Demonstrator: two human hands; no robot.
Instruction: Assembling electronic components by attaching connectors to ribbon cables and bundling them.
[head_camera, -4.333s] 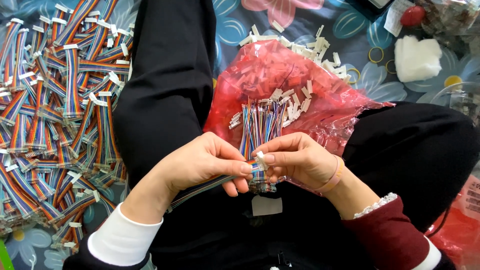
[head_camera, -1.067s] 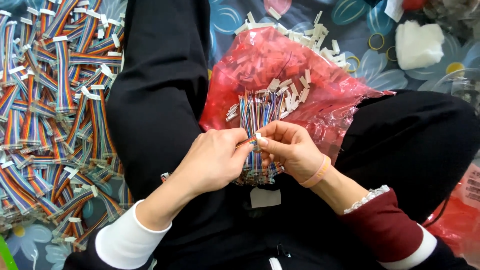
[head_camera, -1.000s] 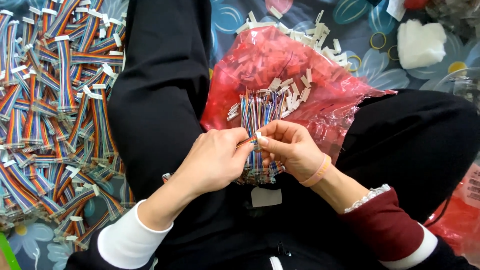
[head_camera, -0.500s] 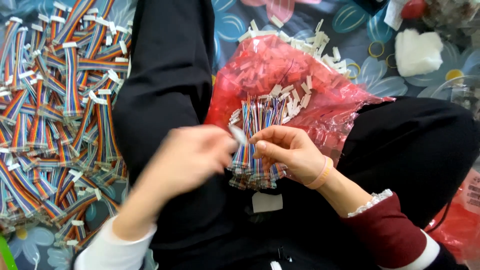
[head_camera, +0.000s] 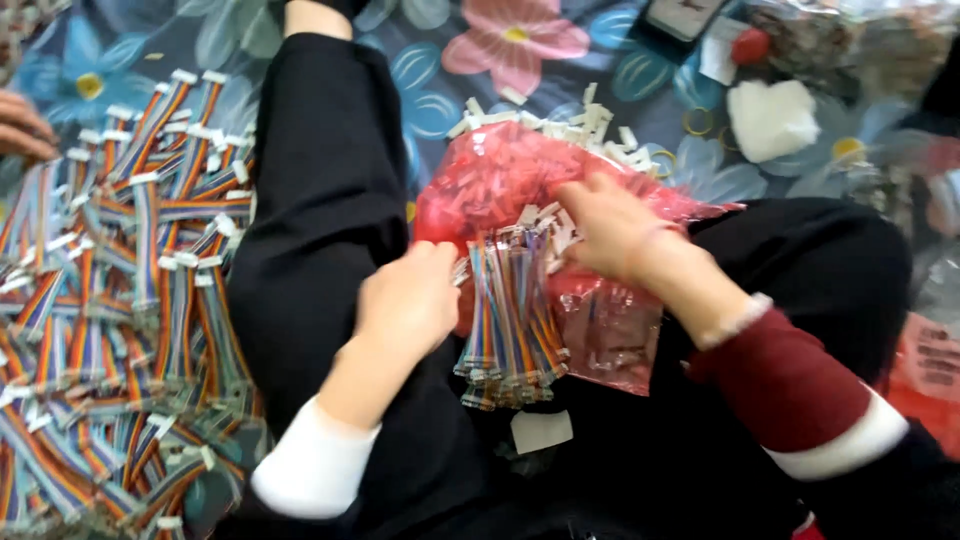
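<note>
The cable bundle (head_camera: 512, 320), a sheaf of rainbow ribbon wires with white plugs at both ends, lies lengthwise on the lap, between the two hands, its top end resting on the red bag (head_camera: 520, 200). The left hand (head_camera: 408, 298) sits just beside the bundle's left edge, fingers curled loosely with the tips at the wires' upper ends; whether it actually pinches anything I cannot tell, the frame is blurred there. The right hand (head_camera: 605, 228) is up at the bundle's top right, fingers bent down into the bag's loose white connectors (head_camera: 545, 122), and its grip is too smeared to read as well. The bag is translucent red plastic, crumpled, spilling small white plugs along its far rim. Just below the bundle, a small white square tag (head_camera: 541, 430) lies on the black trousers (head_camera: 320, 200). Off to the left, a broad heap of finished rainbow cables (head_camera: 110, 300) covers the flowered blue cloth (head_camera: 450, 60). At the far left edge, another person's fingers (head_camera: 22, 125) touch that heap. Top right, a white block (head_camera: 770, 118), a small red ball (head_camera: 750, 45) and a dark flat device (head_camera: 680, 15) sit on the cloth.
</note>
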